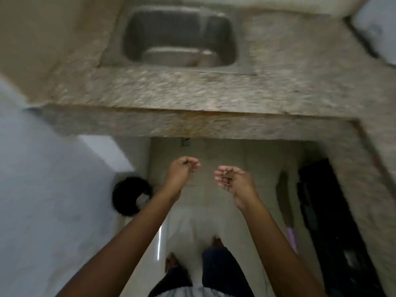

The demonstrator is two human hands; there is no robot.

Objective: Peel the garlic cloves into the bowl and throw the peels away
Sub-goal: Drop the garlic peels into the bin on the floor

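Steel, one sink (171, 26), two hands (181, 170) (233, 179)

A home kitchen: a stainless-steel sink (222, 35) is set into a speckled granite countertop (171, 91), with pale floor tiles (225, 151) underneath.

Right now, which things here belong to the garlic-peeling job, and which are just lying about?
Job: left hand, fingers curled; right hand, cupped; round black floor bin, probably for peels.
Lying about: steel sink; speckled stone counter.

No text, label, brand, number or sign is readable in this blurred view.
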